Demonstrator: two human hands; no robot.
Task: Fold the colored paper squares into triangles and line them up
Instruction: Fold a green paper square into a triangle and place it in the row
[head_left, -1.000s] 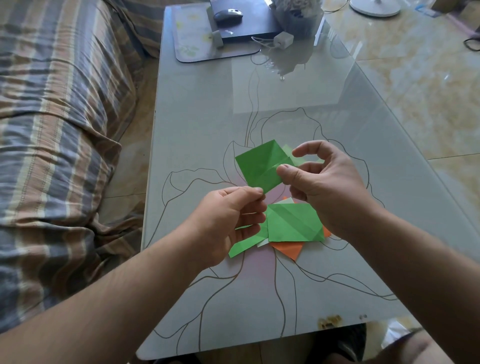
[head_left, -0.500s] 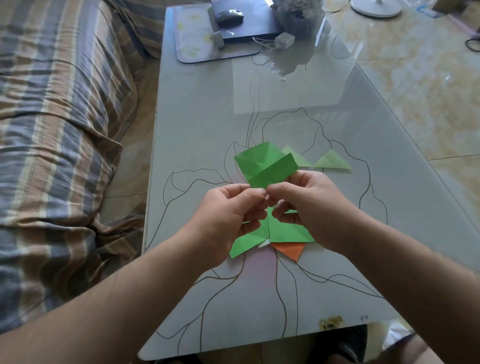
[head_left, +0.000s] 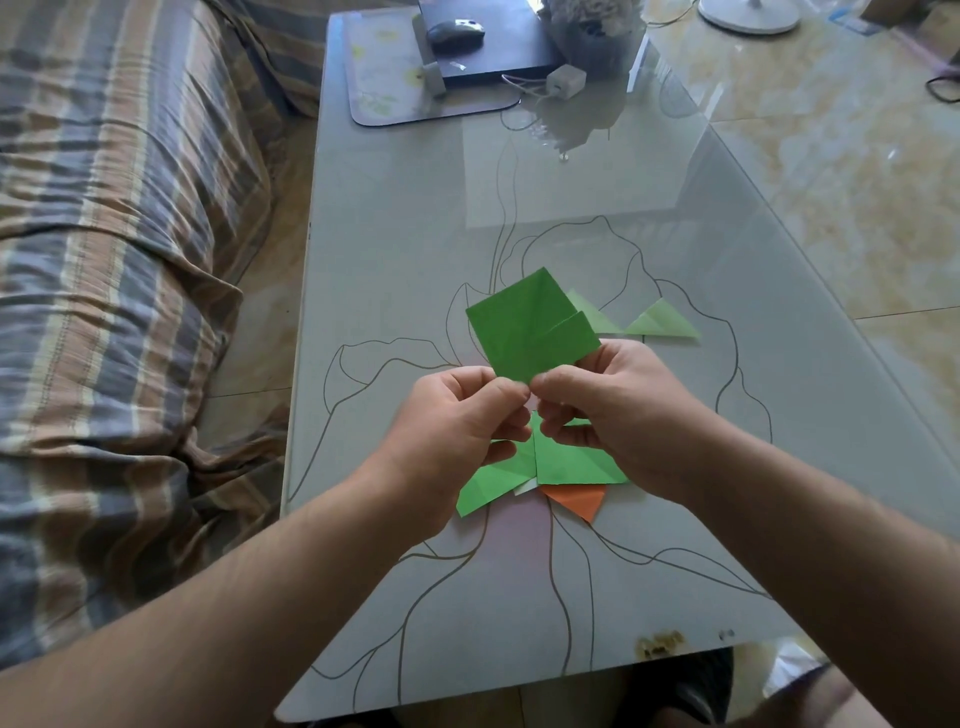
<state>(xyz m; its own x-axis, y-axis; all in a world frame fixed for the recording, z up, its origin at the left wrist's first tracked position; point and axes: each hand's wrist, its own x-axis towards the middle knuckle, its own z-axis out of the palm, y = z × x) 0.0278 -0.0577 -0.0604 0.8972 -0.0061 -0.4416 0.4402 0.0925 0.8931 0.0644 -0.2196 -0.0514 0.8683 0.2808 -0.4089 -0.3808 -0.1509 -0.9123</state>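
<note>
A green paper square (head_left: 524, 330), partly folded, is held above the glass table (head_left: 395, 249). My left hand (head_left: 457, 421) and my right hand (head_left: 618, 410) both pinch its near corner, fingertips almost touching. Below the hands lies a loose pile of green paper squares (head_left: 561, 462) with an orange sheet (head_left: 582, 500) sticking out underneath. Two pale green folded triangles lie side by side on the table beyond the held sheet, one partly hidden behind it (head_left: 592, 314) and one further right (head_left: 662, 322).
A striped sofa (head_left: 104, 260) runs along the table's left side. At the far end sit a placemat (head_left: 384, 78), a dark laptop with a mouse (head_left: 456, 30), a white charger (head_left: 565, 79) and a vase. Tiled floor lies to the right.
My right hand came down from the sheet's right corner to the near corner beside my left hand. The green sheet's right flap has folded over, and two pale triangles are now uncovered.
</note>
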